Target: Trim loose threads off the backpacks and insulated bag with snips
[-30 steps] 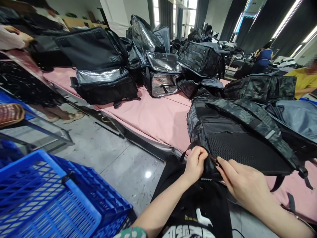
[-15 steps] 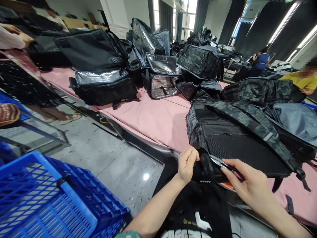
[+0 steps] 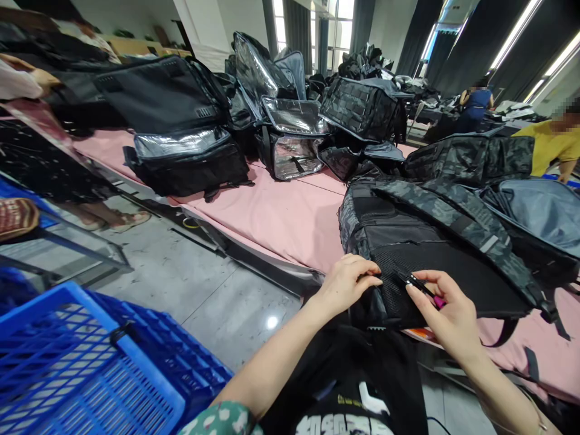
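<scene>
A dark camouflage backpack (image 3: pixel 435 241) lies back-side up on the pink table (image 3: pixel 281 217), its black mesh panel toward me. My left hand (image 3: pixel 347 285) grips the backpack's near left corner, fingers curled together over the mesh edge. My right hand (image 3: pixel 448 317) pinches a small black tool with a pink part (image 3: pixel 419 284), which looks like thread snips. The tool's tip rests on the mesh just right of my left fingertips. A black garment with white print (image 3: pixel 357 386) lies in my lap below the bag.
Several more black and camouflage bags (image 3: pixel 181 127) are piled along the pink table, some with silver lining. A blue plastic crate (image 3: pixel 90 368) stands at the lower left on the grey floor (image 3: pixel 190 284). A person in yellow (image 3: pixel 555 142) and another in blue (image 3: pixel 475 106) sit at the far right.
My left hand let go of the strap end and moved up onto the bag's corner. My right hand shifted the tool up onto the mesh. The view tilted slightly.
</scene>
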The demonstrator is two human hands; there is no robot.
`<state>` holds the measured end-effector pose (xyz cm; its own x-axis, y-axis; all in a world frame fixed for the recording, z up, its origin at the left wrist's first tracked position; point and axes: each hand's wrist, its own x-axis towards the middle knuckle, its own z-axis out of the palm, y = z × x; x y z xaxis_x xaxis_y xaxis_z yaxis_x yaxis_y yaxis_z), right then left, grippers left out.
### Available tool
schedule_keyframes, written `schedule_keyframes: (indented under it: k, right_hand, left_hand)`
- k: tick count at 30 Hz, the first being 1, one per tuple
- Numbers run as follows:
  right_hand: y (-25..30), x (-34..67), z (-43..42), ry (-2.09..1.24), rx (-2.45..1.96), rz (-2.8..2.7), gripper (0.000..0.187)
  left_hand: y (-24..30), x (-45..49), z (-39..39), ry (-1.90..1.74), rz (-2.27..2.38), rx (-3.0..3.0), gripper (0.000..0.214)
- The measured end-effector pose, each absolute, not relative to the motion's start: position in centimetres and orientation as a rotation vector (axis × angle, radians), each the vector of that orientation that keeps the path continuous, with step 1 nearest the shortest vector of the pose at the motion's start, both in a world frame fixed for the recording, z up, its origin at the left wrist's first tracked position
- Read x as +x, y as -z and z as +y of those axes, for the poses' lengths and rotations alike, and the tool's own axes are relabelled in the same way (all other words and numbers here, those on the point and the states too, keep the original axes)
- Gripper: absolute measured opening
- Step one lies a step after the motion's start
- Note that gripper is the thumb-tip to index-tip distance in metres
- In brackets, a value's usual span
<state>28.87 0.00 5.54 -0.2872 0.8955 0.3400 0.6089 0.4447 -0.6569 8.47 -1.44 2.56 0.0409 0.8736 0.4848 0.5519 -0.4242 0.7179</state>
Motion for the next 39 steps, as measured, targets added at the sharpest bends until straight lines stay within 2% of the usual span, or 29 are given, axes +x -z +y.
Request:
schedule_keyframes:
  k: [3,6,12,19,29,39]
  right_hand:
    - [-5.5,29.1,0.0,-0.584,-1.259,-2.007,0.031]
    - [-5.4,29.5,0.0,-0.519,-1.217,-2.059,0.028]
    - [-5.3,29.9,0.1,-0.346,-1.0,-2.307,0.018]
    - [-5.5,29.8,0.3,-0.262,-0.948,-2.51,0.021]
    - [-5.9,29.0,-0.5,-0.024,-0.965,-2.546,0.024]
    - [-5.4,29.2,-0.2,0.008,-0.979,-2.545,0.021]
  left_hand:
    - [-3.4,8.5,-1.3,-1.154,1.455,2.098,0.004]
    - [-3.7,8.8,-1.3,-1.082,1.497,2.194,0.01]
    - [-1.4,10.0,-1.9,-1.339,1.436,2.1,0.014]
    - [0.2,11.2,-1.8,-1.589,1.378,1.711,0.016]
    - [0.3,11.3,-1.8,-1.622,1.344,1.713,0.018]
    - [0.5,11.4,-1.9,-1.634,1.352,1.739,0.017]
